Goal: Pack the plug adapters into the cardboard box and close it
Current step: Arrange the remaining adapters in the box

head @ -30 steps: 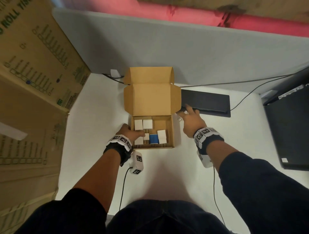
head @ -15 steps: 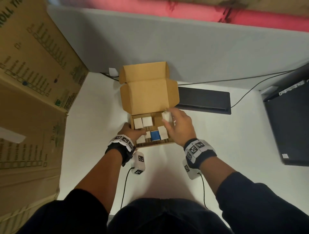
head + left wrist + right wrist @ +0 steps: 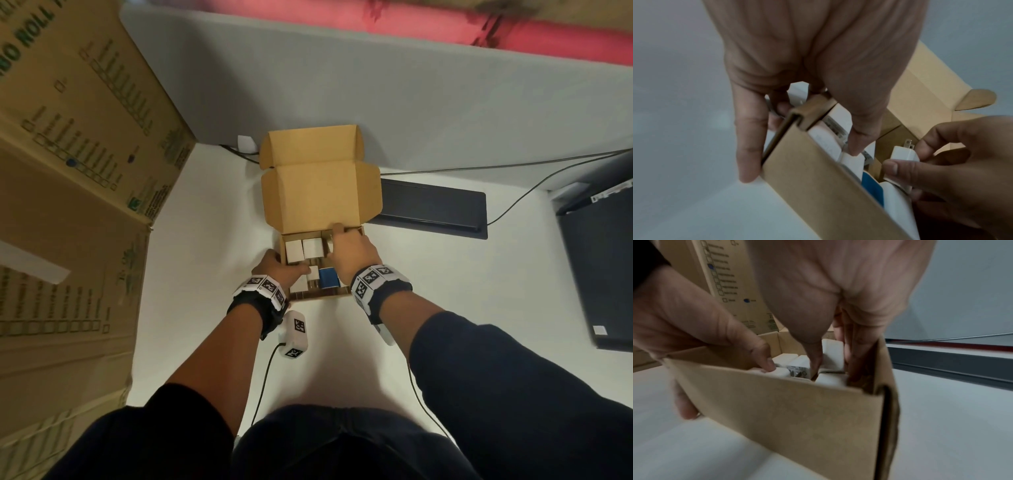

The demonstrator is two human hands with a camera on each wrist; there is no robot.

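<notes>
1. Change: the right hand (image 3: 354, 251), which reached over the desk (image 3: 445, 274) beside the cardboard box (image 3: 318, 294) a second ago, now sits inside the box, pinching a white plug adapter (image 3: 904, 155).
2. Meaning: one more adapter is probably about to be seated; the lid (image 3: 320, 197) remains open.
3. The left hand (image 3: 277, 267) grips the box's left wall, thumb on a packed adapter.
4. Only the left wrist view shows the held adapter's prongs; the head view hides it.
</notes>
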